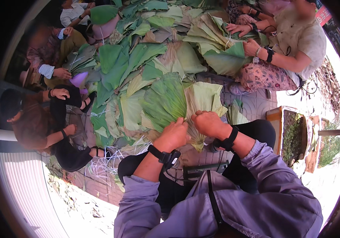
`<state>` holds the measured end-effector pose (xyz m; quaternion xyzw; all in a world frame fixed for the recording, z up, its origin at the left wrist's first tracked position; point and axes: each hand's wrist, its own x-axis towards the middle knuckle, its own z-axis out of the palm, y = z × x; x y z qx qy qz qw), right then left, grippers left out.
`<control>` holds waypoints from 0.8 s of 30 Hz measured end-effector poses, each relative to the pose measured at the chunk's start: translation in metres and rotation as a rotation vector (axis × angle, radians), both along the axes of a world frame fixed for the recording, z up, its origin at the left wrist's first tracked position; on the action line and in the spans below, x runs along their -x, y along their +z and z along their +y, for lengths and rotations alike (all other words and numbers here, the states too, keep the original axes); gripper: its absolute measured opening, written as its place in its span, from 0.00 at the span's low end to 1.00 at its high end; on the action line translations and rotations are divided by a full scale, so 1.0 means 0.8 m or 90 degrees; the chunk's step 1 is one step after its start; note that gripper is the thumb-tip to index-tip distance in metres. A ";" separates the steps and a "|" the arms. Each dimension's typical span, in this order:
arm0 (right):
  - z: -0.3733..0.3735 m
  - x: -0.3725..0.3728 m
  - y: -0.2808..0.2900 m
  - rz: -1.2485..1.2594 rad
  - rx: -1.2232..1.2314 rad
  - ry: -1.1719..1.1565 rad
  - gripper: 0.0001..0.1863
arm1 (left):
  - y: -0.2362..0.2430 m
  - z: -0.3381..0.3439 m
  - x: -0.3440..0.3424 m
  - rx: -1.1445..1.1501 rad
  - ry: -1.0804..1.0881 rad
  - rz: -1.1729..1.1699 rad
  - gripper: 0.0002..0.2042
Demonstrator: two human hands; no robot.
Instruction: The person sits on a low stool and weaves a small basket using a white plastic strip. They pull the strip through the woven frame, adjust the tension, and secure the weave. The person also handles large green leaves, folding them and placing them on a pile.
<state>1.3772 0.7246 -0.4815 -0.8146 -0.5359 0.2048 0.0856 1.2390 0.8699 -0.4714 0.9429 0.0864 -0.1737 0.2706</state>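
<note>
In front of my knees, my left hand [174, 134] is closed on the lower end of a green lotus leaf [163, 101], which fans upward with its ribs showing. Close beside it, my right hand [211, 125] grips a paler, yellowish lotus leaf [202, 97], dry-looking and creased, whose lower part hangs below my fingers. The two fists are a small gap apart, and the leaves meet along their edges between them. Beyond lies a broad heap of lotus leaves [146, 55], some green, some faded to tan. My fingertips are partly hidden.
White plastic strips [110, 158] lie tangled on the paving at left. A person in a light shirt [297, 39] handles leaves at far right; other people sit along the left, one with a dark brown top [29, 127]. Planter boxes [291, 135] stand at right.
</note>
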 end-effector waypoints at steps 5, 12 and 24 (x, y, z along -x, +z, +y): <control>0.013 0.003 0.004 0.138 0.005 -0.064 0.14 | 0.004 0.000 0.002 0.004 0.007 -0.004 0.28; 0.020 -0.006 -0.044 0.460 -0.201 -0.179 0.22 | 0.022 0.002 -0.006 0.060 -0.004 0.024 0.32; 0.027 0.002 -0.017 0.732 -0.089 -0.410 0.21 | 0.027 0.000 0.005 0.102 -0.052 0.003 0.27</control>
